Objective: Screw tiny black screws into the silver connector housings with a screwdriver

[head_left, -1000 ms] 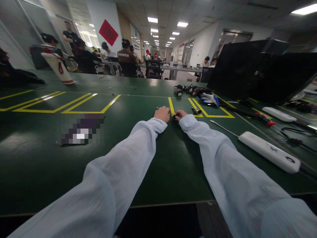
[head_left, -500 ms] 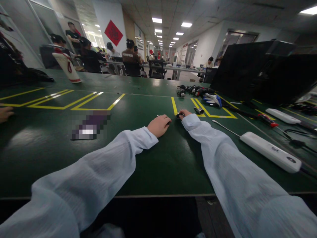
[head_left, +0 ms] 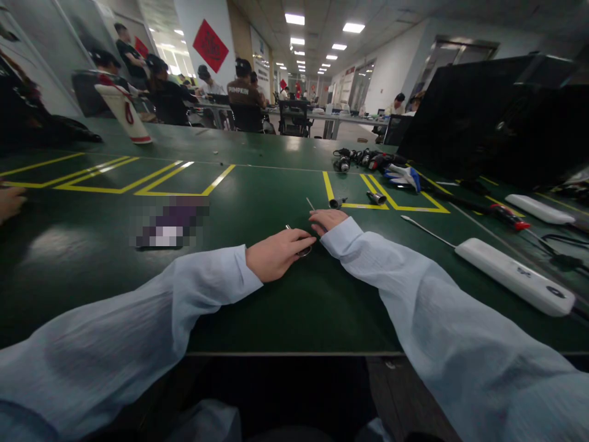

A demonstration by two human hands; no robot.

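Green laminate covered the bench (head_left: pixel 285 307), and a yellow tape rectangle (head_left: pixel 400 209) marked on it served as the fixed mark. Both of the person's hands lay on the person's side of its near left corner.

The left hand (head_left: pixel 275 254) rested palm down, the nearer of the two to the person. Its fingers lay over one small dark round piece (head_left: pixel 304 251). Whether its grip pinched the piece or only covered it could not be told. One thin metal pin (head_left: pixel 288 228) stuck out beside those fingers.

The right hand (head_left: pixel 327 220) lay flat between the left hand and the rectangle. Its grip was apart, fingers stretched, holding nothing that showed. A second thin pin (head_left: pixel 310 203) lay just beyond it, toward the corner.

Two short metal cylinders (head_left: pixel 337 201) sat by the rectangle's near line, the second cylinder (head_left: pixel 377 197) further right along it. Past the far side were one heap of dark cable parts (head_left: pixel 359 161) and one blue-and-white glove (head_left: pixel 402 176).

Right of the rectangle lay one red-handled screwdriver (head_left: pixel 504 216), one long thin rod (head_left: pixel 427 232) and two white power strips (head_left: pixel 515 276), the farther strip (head_left: pixel 538 209) near the screwdriver.

Far to the rectangle's left stood one white cup (head_left: pixel 124 113). One other person's hand (head_left: pixel 9 201) showed there too.
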